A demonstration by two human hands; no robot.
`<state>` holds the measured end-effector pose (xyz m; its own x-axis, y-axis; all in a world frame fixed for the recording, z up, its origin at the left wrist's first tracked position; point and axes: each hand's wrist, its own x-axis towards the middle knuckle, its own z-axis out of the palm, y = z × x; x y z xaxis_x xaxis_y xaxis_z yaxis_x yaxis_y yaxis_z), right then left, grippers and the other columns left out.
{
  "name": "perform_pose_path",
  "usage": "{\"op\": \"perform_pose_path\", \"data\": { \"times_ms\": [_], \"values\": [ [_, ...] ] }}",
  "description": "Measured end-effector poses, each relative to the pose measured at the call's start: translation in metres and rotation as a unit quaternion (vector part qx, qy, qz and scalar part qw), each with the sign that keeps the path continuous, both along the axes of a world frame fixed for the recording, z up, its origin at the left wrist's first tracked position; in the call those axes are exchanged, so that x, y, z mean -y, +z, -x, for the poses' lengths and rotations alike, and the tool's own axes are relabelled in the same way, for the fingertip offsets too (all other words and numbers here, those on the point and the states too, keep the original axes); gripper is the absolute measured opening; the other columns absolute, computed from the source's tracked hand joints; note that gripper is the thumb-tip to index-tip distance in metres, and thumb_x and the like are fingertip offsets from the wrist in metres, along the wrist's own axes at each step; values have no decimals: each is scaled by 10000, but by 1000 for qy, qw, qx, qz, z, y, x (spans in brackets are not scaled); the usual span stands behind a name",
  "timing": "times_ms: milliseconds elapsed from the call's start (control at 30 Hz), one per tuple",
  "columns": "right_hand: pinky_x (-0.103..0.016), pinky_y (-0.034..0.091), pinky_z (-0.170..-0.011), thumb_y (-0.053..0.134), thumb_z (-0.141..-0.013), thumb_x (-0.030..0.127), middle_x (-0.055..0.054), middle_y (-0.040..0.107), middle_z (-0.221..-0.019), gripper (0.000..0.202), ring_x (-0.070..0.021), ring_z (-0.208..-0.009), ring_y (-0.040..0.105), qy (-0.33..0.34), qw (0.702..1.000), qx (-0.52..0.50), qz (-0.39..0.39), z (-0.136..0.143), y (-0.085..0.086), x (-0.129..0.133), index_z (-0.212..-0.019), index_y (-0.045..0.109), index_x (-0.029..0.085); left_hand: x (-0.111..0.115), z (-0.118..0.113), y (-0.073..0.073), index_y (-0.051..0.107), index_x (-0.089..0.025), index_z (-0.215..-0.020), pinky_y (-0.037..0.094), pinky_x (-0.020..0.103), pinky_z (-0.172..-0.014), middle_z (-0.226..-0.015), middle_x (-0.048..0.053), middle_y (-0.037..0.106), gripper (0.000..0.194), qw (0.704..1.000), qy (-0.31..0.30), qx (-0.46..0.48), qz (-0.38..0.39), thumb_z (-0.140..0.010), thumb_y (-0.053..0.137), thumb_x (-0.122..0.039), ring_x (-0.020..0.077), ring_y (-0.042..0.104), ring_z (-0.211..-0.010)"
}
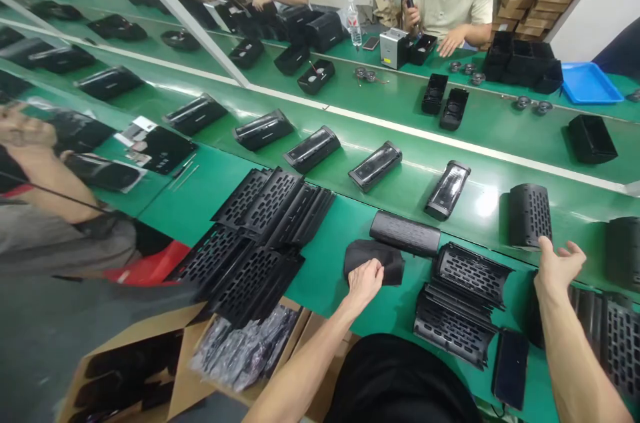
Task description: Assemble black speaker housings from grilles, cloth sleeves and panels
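My left hand (367, 279) is closed, its fingers curled and pinching a piece of black cloth (354, 261) that lies on the green table. Just behind the cloth lies a dark, long rounded cover (405, 233). Over on the right, my right hand (557, 269) is open with fingers apart and nothing held. Its thumb overlaps the lower edge of a black housing with a slotted grille (530, 215); whether they touch I cannot tell. Between my hands, slotted black grille panels (470, 273) lie stacked, with a dark phone (510, 369) in front of them.
More grille panels (265, 216) are piled at the left, above a carton of plastic-wrapped parts (245, 346). Glossy black housings (375, 166) line the green conveyor (345, 143). Two co-workers sit across; another person's arm (55, 176) is at the left.
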<state>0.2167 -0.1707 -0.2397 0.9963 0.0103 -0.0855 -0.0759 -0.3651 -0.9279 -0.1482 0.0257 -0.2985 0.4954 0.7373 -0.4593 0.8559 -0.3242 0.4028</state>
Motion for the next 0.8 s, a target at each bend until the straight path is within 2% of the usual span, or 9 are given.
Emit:
{"op": "perform_pose_path", "data": {
  "times_ms": [67,133,200,267,333,433,500,667,800],
  "values": [
    [-555,488,-1016,784,-730,550,-117,619,-1150,623,-305,-1049,626,26,999,20,-13,42,15,-6,-1201,570,203,-1,1,-2,669,-233,-935,387,299,-736,-970,61,751,168,1000,-2,-1,-5,-990,553,-342,220,687,-888],
    [-497,529,-953,786,-750,542,-74,685,-1003,464,-276,-958,655,159,987,-12,-26,91,29,-19,-1052,665,212,0,2,-1,671,-233,-935,388,297,-731,-985,62,750,184,1000,-7,7,-10,-995,534,-340,219,684,-883],
    [-444,554,-867,753,-802,531,-71,723,-940,357,-261,-887,672,277,959,-58,-13,138,39,-34,-985,699,229,1,5,2,673,-235,-919,392,290,-728,-970,50,749,208,999,-15,25,-12,-1006,503,-318,205,678,-860],
    [-420,564,-807,709,-838,531,-79,743,-903,322,-261,-844,687,359,928,-98,-4,174,41,-50,-956,708,231,4,10,7,672,-239,-912,407,278,-739,-930,35,744,242,998,-23,50,-14,-1019,474,-328,187,670,-832],
    [-412,570,-795,676,-855,524,-89,763,-934,352,-265,-846,710,407,905,-124,20,196,36,-66,-1033,709,222,7,15,13,675,-243,-921,424,260,-768,-915,24,739,273,996,-32,75,-17,-1030,456,-365,170,664,-822],
    [-414,558,-803,680,-840,463,-103,785,-1027,406,-269,-850,730,462,871,-118,117,211,26,-88,-1156,701,209,11,17,15,673,-241,-929,427,257,-785,-904,28,733,298,995,-29,88,-30,-1036,449,-406,170,664,-827],
    [-408,539,-802,678,-833,414,-97,794,-1016,343,-272,-848,731,486,852,-102,163,211,21,-99,-1110,724,216,10,11,9,665,-232,-927,415,280,-754,-870,41,725,285,996,-11,75,-43,-1022,484,-430,194,669,-823],
    [-382,524,-772,628,-857,401,-60,793,-944,276,-259,-816,724,493,849,-92,166,201,21,-96,-1049,734,234,2,-5,-7,673,-215,-911,392,305,-721,-900,74,740,162,996,6,71,-56,-972,571,-325,226,675,-812],
    [-382,542,-783,602,-871,396,-78,791,-957,314,-256,-824,730,490,851,-95,162,198,21,-88,-1088,731,210,2,3,0,687,-221,-882,403,289,-710,-833,46,731,226,988,0,139,-73,-994,536,-344,192,662,-763]
  ]
}}
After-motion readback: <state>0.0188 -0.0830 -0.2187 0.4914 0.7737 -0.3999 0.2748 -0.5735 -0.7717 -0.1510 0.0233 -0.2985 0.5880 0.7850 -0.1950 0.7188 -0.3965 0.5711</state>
